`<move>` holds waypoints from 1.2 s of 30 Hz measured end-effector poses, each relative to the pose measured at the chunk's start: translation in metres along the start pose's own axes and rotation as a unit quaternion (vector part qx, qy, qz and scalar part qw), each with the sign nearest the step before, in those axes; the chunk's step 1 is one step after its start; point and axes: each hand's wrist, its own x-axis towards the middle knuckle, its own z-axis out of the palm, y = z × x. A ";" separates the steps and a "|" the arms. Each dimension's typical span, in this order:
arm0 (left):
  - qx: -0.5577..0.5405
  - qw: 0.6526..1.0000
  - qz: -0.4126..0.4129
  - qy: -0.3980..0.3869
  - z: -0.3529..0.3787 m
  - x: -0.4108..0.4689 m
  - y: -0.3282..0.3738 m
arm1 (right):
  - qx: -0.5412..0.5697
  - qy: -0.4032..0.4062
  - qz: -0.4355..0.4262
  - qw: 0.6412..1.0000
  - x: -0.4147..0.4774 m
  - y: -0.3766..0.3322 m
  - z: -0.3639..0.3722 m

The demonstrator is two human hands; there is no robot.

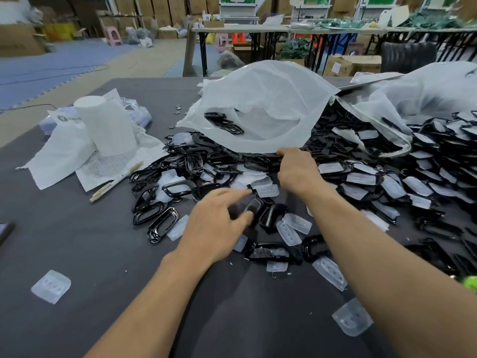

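Right hand (296, 171) grips the white bag (258, 104) at twelve o'clock; left hand (219, 226), spread wide, must next pinch a black shell (255, 206).

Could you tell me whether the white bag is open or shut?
Open: the white bag gapes, right hand gripping its rim, black frames inside.

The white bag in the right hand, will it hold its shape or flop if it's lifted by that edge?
Probably floppy: the white bag is thin, creased film draping in folds where the right hand grips its edge. Likely light, with only a few black frames inside. Those would probably slide toward the low side.
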 end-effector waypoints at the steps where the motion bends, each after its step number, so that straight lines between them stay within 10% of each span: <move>1: 0.010 1.000 0.003 -0.025 0.002 0.000 0.002 | -0.015 -0.002 0.004 1.000 0.003 0.003 0.001; 17: -0.127 0.984 -0.121 0.045 -0.003 0.003 -0.006 | -0.046 -0.003 0.038 0.998 -0.037 0.007 -0.003; 28: -0.069 0.985 -0.107 0.112 -0.012 0.002 -0.011 | 0.302 0.089 0.047 0.948 -0.075 -0.014 0.025; 36: 0.089 0.978 -0.119 0.146 -0.016 0.008 -0.015 | 0.524 -0.018 0.062 0.849 -0.080 -0.026 0.023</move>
